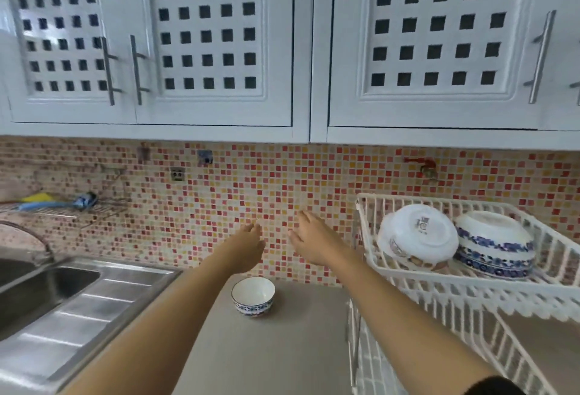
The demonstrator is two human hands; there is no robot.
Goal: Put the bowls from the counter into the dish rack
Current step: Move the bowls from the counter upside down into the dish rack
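A small white bowl with a blue patterned band (253, 296) stands upright on the beige counter (282, 347), near the tiled wall. My left hand (248, 245) and my right hand (309, 239) are stretched out above and behind it, both empty with fingers apart, neither touching the bowl. At the right, the white wire dish rack (470, 288) holds two bowls in its upper tier: a white bowl lying tilted with its base toward me (417, 233) and a blue-patterned bowl upside down (494, 245) beside it.
A steel sink with drainboard (62, 297) and a curved tap (31, 234) lie at the left. A wall shelf (62, 206) carries blue and yellow items. White upper cabinets (219, 49) hang overhead. A red wall tap (423, 165) sits above the rack.
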